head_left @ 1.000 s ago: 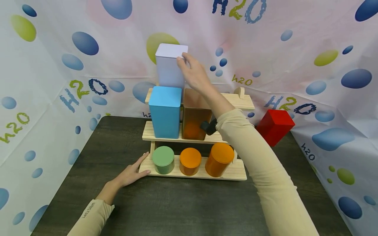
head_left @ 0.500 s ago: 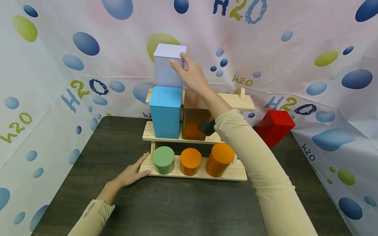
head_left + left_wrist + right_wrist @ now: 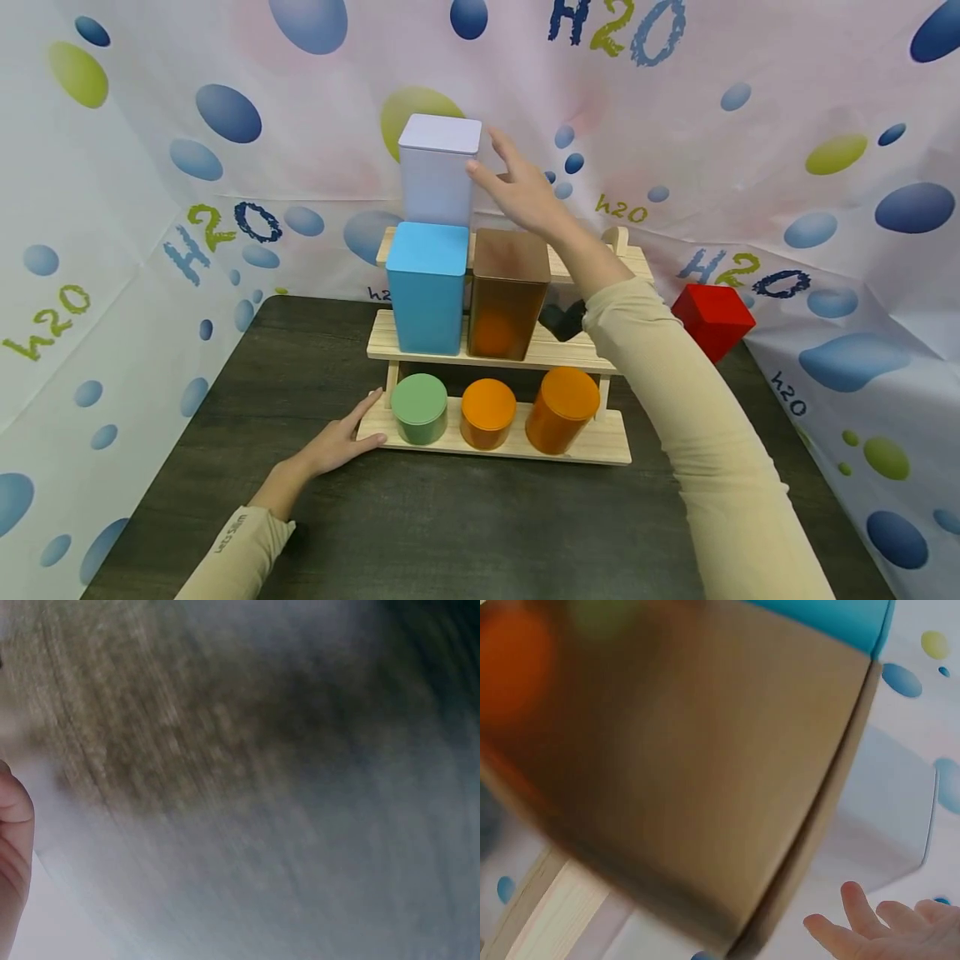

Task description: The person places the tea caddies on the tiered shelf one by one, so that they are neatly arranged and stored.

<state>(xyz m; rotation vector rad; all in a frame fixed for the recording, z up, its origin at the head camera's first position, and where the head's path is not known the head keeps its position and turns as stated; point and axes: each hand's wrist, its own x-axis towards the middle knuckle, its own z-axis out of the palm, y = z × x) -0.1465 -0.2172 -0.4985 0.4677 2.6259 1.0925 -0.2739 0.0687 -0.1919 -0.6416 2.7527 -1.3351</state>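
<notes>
A white lidded square tin stands on the top tier of the wooden rack. Just to its right is my right hand, fingers spread and holding nothing; in the right wrist view the fingertips are apart from the tin. My left hand rests against the left end of the bottom tier, thumb at the front corner and a finger farther back. On the middle tier stand a blue square tin and a brown one, side by side.
The bottom tier holds a green round tin, a short orange one and a taller orange one. A red box stands right of the rack on the dark table. Patterned sheeting hangs behind and beside.
My right hand has drawn away to the right from the white tin, which stays on the top tier. The brown tin shows more fully. The left hand keeps its place.
</notes>
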